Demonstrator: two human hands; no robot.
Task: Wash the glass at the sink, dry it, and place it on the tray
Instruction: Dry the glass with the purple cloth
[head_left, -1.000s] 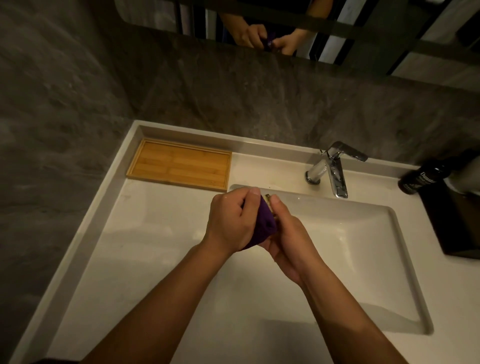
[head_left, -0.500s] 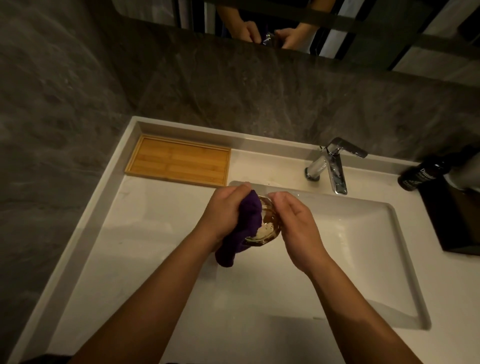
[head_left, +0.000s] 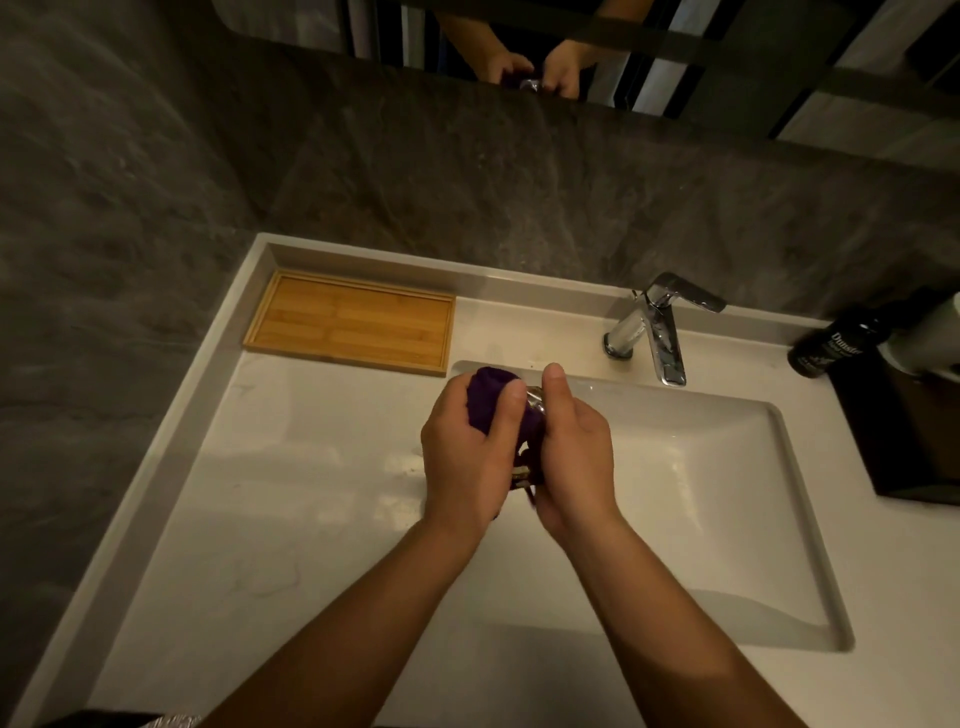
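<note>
Over the left edge of the white sink basin (head_left: 727, 467), both my hands are pressed together around a small clear glass (head_left: 535, 402), of which only slivers show between them. My left hand (head_left: 467, 452) grips a purple cloth (head_left: 485, 392) that wraps the glass. My right hand (head_left: 574, 452) holds the glass from the right side, thumb up. A bamboo tray (head_left: 353, 325) lies bare on the counter at the back left, apart from my hands.
A chrome faucet (head_left: 660, 332) stands behind the basin, no water running. A dark bottle (head_left: 826, 343) and a black box (head_left: 919, 431) sit at the right. Grey stone wall and a mirror rise behind the white countertop (head_left: 291, 493).
Half a second ago the glass mouth showed with the cloth pushed inside. Now the cloth is bunched around the glass and my hands have closed together over it.
</note>
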